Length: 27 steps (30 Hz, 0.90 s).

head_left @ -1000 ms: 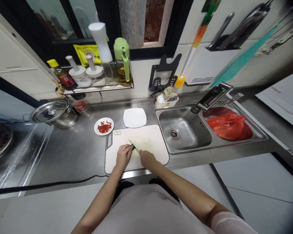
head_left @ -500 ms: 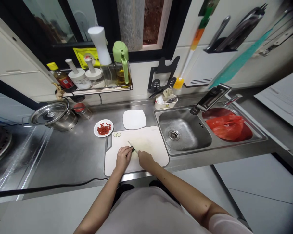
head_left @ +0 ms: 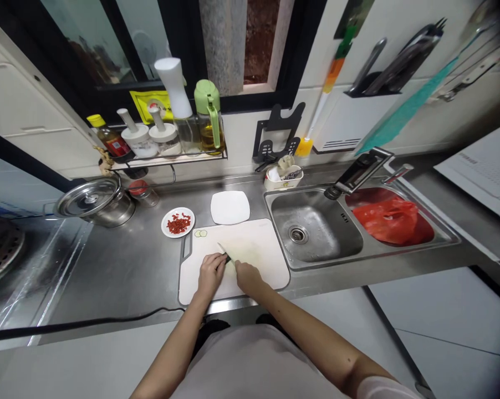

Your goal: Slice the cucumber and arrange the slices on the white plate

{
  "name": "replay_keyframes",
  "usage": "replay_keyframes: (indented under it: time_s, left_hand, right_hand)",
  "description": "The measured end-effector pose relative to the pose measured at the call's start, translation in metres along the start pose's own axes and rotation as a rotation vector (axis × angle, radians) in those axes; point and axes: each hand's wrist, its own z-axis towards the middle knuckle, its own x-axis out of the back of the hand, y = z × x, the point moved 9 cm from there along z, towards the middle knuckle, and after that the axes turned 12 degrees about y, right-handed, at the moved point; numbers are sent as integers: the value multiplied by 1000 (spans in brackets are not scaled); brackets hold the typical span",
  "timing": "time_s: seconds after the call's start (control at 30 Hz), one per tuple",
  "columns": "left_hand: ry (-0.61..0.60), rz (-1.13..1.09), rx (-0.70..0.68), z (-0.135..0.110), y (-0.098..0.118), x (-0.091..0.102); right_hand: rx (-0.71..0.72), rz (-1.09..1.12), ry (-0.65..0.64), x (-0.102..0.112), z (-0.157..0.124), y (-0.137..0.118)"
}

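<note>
A white cutting board (head_left: pixel 254 277) lies on the steel counter in front of me. My left hand (head_left: pixel 210 272) is closed over a piece of dark green cucumber (head_left: pixel 228 258), most of it hidden under the fingers. In my right hand (head_left: pixel 247 277) is a knife (head_left: pixel 222 249), its handle wrapped by the fingers. The blade runs up and left, right against the cucumber's end. Two thin cucumber slices (head_left: pixel 200 234) rest at the board's upper left corner. Just behind the board is a bare white square plate (head_left: pixel 230 207).
Left of the board stand a small plate of red dried berries (head_left: pixel 178 223), a red-lidded jar (head_left: pixel 144 194) and a steel pot (head_left: pixel 96 204). To the right is a sink (head_left: pixel 316 233) with a faucet (head_left: pixel 360 172) and a red plastic bag (head_left: pixel 389 220). A condiment shelf (head_left: pixel 171 159) hangs behind.
The view has tilted slightly, so everything sits a little lower. Both hands keep their places on the board, with cucumber and knife nearly unmoved.
</note>
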Motion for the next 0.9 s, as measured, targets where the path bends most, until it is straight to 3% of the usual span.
replay_keyframes:
  time_s: [0.5, 0.9]
  left_hand:
    - [-1, -1, -23, 1, 6, 4]
    - [7, 0, -3, 1, 4, 5]
  right_hand:
    - [-5, 5, 22, 7, 19, -11]
    - [-50, -32, -21, -2, -3, 3]
